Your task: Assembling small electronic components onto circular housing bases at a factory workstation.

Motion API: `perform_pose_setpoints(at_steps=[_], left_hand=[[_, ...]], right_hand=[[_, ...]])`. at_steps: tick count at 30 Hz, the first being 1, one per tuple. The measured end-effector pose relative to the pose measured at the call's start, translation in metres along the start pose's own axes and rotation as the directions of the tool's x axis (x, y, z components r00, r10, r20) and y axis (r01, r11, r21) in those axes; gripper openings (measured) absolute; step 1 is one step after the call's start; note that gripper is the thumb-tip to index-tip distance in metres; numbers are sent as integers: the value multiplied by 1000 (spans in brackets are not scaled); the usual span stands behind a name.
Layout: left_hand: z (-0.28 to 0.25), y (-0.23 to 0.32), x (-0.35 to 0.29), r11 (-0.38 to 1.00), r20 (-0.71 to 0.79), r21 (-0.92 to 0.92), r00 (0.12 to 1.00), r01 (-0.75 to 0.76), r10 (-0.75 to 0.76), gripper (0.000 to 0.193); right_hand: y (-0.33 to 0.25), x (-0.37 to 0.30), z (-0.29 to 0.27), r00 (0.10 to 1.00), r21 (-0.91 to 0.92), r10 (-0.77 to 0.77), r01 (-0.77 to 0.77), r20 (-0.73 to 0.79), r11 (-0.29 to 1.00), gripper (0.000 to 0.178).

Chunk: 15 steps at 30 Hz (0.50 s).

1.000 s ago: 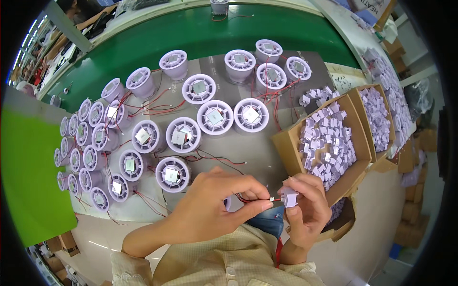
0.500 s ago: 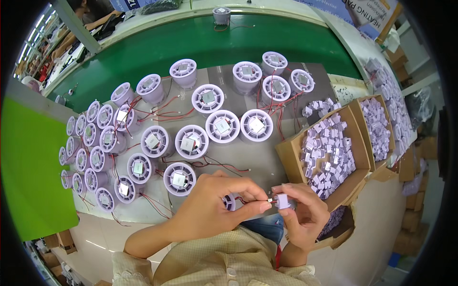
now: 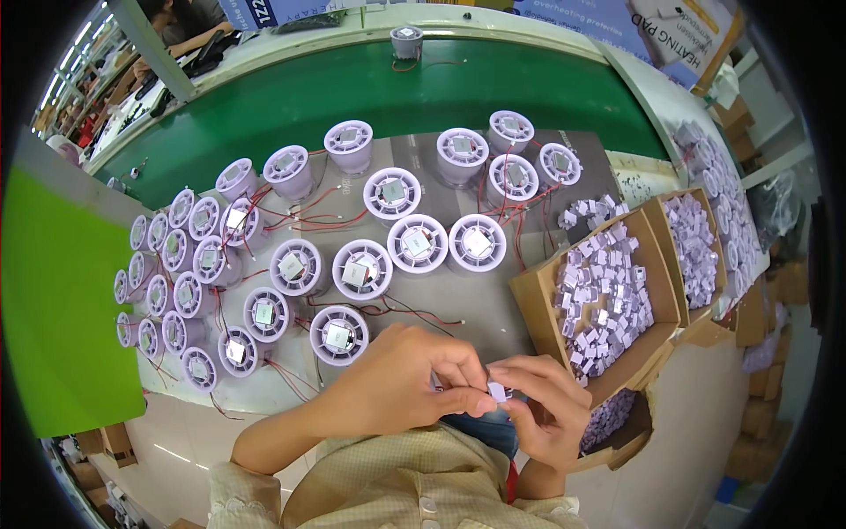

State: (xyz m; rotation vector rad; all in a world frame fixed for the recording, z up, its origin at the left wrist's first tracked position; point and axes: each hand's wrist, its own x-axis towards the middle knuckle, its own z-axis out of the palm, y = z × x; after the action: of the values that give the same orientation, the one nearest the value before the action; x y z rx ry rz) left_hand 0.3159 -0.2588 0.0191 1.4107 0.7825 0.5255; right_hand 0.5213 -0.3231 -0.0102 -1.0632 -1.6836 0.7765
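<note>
In front of my body both hands meet at a small lavender plastic part (image 3: pixel 499 391). My right hand (image 3: pixel 548 407) pinches that part between thumb and fingers. My left hand (image 3: pixel 410 379) is closed right up against its left side, thumb and fingertips pressed together on a wire plug that they now hide. Behind my left fingers a bit of a lavender cup-shaped housing shows, mostly covered. Just beyond my left hand stands another lavender housing (image 3: pixel 339 335), with a ribbed round top, a silvery square in its middle and thin wires beside it.
Several similar housings (image 3: pixel 419 244) with red and black wires spread over the grey board. At right, cardboard boxes (image 3: pixel 539 295) hold many small lavender parts, with loose parts (image 3: pixel 592 212) beside them. A green mat (image 3: pixel 291 97) runs behind; one housing (image 3: pixel 406 42) stands at its far edge.
My right hand has moved left and slightly down with the lavender part, up against my left fingertips. The white plug and red wire seen before between the hands are now hidden.
</note>
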Motion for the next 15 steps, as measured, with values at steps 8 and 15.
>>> perform_pose_setpoints(at_steps=[8, 15], left_hand=[[-7, 6, -18, 553, 208, 796, 969, -246, 132, 63], [6, -9, -32, 279, 244, 926, 967, -256, 79, 65]], right_hand=[[-10, -12, 2, 992, -244, 126, -127, -17, 962, 24], [-8, -35, 3, 973, -356, 214, -233, -92, 905, 28]])
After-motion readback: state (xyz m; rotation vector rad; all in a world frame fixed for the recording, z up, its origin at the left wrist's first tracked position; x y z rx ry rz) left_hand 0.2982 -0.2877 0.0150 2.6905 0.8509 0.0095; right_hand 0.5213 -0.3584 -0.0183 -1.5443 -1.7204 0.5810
